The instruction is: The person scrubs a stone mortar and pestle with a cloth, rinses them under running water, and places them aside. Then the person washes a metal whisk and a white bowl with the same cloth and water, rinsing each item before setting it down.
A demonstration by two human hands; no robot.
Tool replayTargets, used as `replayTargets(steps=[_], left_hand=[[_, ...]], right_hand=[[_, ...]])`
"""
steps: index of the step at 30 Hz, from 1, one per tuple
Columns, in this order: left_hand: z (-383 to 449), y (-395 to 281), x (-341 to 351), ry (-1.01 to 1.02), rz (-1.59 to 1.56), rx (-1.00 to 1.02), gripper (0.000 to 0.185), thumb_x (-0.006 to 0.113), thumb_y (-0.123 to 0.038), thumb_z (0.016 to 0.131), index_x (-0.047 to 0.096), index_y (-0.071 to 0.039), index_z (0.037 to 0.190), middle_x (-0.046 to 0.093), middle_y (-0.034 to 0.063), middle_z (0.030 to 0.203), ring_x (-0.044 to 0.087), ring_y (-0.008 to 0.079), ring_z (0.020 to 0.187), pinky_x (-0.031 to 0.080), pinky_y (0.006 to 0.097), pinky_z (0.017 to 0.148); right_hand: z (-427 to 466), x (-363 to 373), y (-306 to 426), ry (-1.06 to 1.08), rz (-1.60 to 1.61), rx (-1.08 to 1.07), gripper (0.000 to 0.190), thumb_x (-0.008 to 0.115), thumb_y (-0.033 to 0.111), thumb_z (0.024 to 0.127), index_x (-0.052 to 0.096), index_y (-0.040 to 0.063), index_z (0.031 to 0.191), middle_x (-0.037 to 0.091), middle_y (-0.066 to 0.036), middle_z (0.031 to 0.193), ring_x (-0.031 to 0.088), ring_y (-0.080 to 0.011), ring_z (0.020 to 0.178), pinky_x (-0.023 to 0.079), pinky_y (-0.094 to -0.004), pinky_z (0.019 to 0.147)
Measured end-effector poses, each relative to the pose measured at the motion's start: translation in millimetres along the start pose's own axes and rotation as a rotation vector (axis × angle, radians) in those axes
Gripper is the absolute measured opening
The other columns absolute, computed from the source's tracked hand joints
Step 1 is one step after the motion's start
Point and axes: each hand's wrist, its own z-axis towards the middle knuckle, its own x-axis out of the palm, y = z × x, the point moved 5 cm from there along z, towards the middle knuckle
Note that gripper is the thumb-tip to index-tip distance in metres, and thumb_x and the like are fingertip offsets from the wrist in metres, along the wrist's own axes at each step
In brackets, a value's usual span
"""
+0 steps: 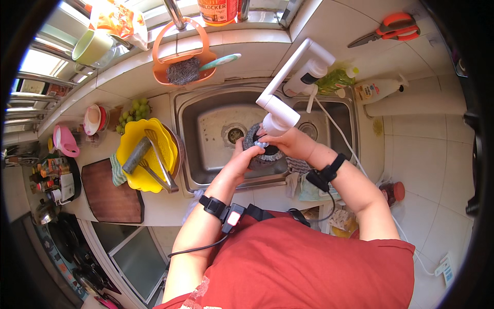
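A rough grey stone mortar (269,158) is held tilted over the divider of the steel double sink (210,154), under the white faucet head (278,119). My left hand (244,157) grips its near left side, thumb over the rim. My right hand (295,143) is at the right side of the mortar, fingers reaching to its mouth. The faucet head partly hides those fingers, so their grip is unclear. A small bluish-white patch (261,144) shows between the thumbs; whether it is water or a scrubber, I cannot tell.
Left of the sink, a yellow colander (125,174) holds a stone pestle (137,155) and metal tongs (161,164). A wooden cutting board (110,197) lies beyond. An orange caddy (158,75) with steel wool hangs behind; bottles (380,92) stand right. A cloth (314,189) drapes the front edge.
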Motion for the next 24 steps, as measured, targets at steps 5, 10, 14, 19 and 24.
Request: replayTargets(steps=[5, 10, 14, 19, 24], left_hand=[[11, 3, -15, -0.02, -0.038, 0.052, 0.091, 0.074, -0.026, 0.066, 0.029, -0.006, 0.142, 0.05, 0.0166, 0.128, 0.058, 0.0272, 0.104, 0.047, 0.0363, 0.087], [23, 14, -34, -0.231, 0.235, 0.158, 0.09, 0.073, -0.025, 0.067, 0.029, -0.006, 0.143, 0.053, 0.0147, 0.123, 0.055, 0.0237, 0.107, 0.047, 0.0385, 0.084], [29, 9, -32, -0.242, 0.311, 0.215, 0.099, 0.078, -0.028, 0.057, 0.034, -0.006, 0.142, 0.042, 0.0217, 0.129, 0.048, 0.0318, 0.118, 0.042, 0.0389, 0.098], [31, 1, -36, -0.231, 0.322, 0.243, 0.101, 0.081, -0.028, 0.052, 0.039, -0.006, 0.14, 0.039, 0.0248, 0.13, 0.046, 0.0357, 0.121, 0.041, 0.0393, 0.102], [28, 3, -35, -0.19, 0.298, 0.287, 0.094, 0.079, -0.02, 0.056, 0.038, 0.0, 0.138, 0.05, 0.0201, 0.125, 0.053, 0.0287, 0.112, 0.045, 0.0348, 0.094]], right_hand=[[-3, -11, -3, 0.127, -0.092, 0.066, 0.026, 0.064, -0.002, 0.075, 0.07, 0.012, 0.096, 0.065, -0.013, 0.108, 0.06, -0.0315, 0.105, 0.049, -0.0394, 0.089], [6, 19, 12, -0.043, -0.361, 0.034, 0.014, 0.064, 0.008, 0.075, 0.069, 0.012, 0.088, 0.066, -0.011, 0.093, 0.063, -0.0304, 0.096, 0.051, -0.0409, 0.083], [17, 42, -7, -0.006, -0.271, 0.234, 0.005, 0.063, 0.009, 0.074, 0.066, 0.007, 0.077, 0.065, -0.013, 0.082, 0.064, -0.031, 0.085, 0.051, -0.0421, 0.073], [18, 49, -24, 0.246, -0.171, 0.241, 0.01, 0.066, 0.01, 0.07, 0.065, 0.001, 0.076, 0.065, -0.017, 0.075, 0.064, -0.0338, 0.073, 0.049, -0.0411, 0.064], [15, 39, -24, 0.338, -0.001, 0.341, 0.012, 0.067, 0.007, 0.07, 0.068, 0.005, 0.082, 0.065, -0.015, 0.076, 0.063, -0.0321, 0.072, 0.049, -0.0399, 0.065]])
